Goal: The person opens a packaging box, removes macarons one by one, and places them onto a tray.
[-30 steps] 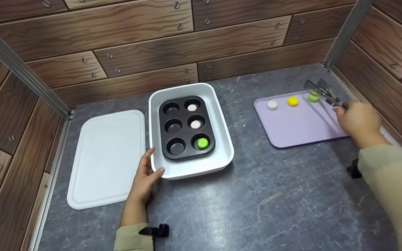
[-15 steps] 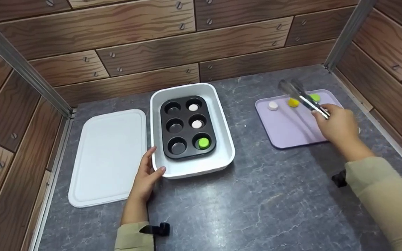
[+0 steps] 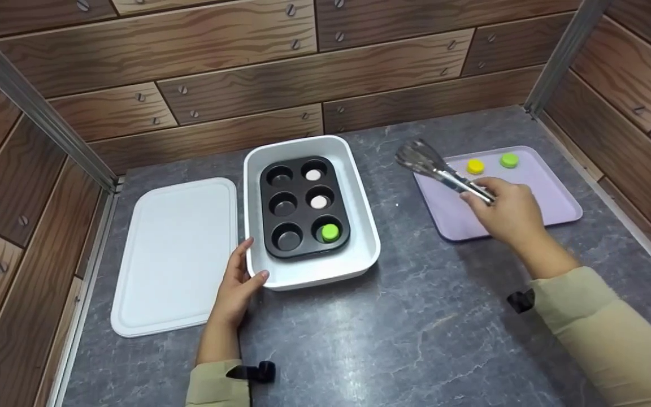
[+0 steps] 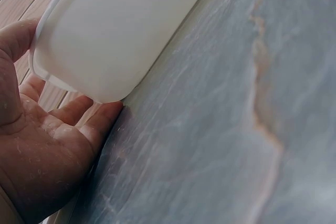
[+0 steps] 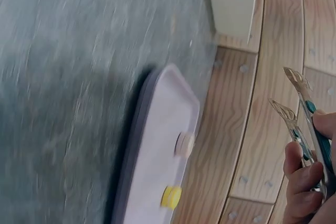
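Observation:
At the near left corner of a deep white tub [image 3: 303, 276], my left hand [image 3: 232, 297] grips the rim with the thumb over it and fingers along the outer wall [image 4: 105, 51]. Inside the tub sits a black muffin tin [image 3: 305, 219]; its right-hand cups hold two white discs [image 3: 319, 202] and a green disc [image 3: 330, 232]. My right hand [image 3: 509, 217] holds metal tongs [image 3: 444, 174] over the left part of a lilac tray [image 3: 557, 206]. The tongs' tips are apart with nothing between them. On the tray lie yellow [image 3: 475, 166], green [image 3: 509, 160] and white [image 5: 184, 145] macaron-like discs.
A flat white lid [image 3: 178, 254] lies left of the tub. Wood-patterned walls [image 3: 246, 73] enclose the grey marbled table [image 3: 404, 316] at the back and both sides.
My right hand has carried the tongs leftward from the tray's right end, past the green and yellow discs. My left hand stays at the tub's corner.

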Available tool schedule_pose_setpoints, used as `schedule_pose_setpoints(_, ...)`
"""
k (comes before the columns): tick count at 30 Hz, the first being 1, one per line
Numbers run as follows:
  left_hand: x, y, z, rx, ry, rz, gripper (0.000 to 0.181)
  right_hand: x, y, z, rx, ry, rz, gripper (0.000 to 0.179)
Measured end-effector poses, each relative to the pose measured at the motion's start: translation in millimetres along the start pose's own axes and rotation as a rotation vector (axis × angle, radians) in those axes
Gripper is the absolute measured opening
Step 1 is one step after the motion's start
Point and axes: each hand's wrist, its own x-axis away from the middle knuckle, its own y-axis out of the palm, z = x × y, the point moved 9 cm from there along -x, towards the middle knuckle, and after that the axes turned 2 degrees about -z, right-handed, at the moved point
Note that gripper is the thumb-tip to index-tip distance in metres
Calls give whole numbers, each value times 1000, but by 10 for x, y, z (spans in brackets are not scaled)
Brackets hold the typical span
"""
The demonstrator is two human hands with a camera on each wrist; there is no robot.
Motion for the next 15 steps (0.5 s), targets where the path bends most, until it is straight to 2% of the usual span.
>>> schedule_pose_setpoints(5,8,14,2,22,15,-12,82,34,83,-198,-11,-42,-35,28)
schedule_pose_setpoints(15,0,26,19,7,37,-21,81,99,363,-592,-22,-73,-223,27)
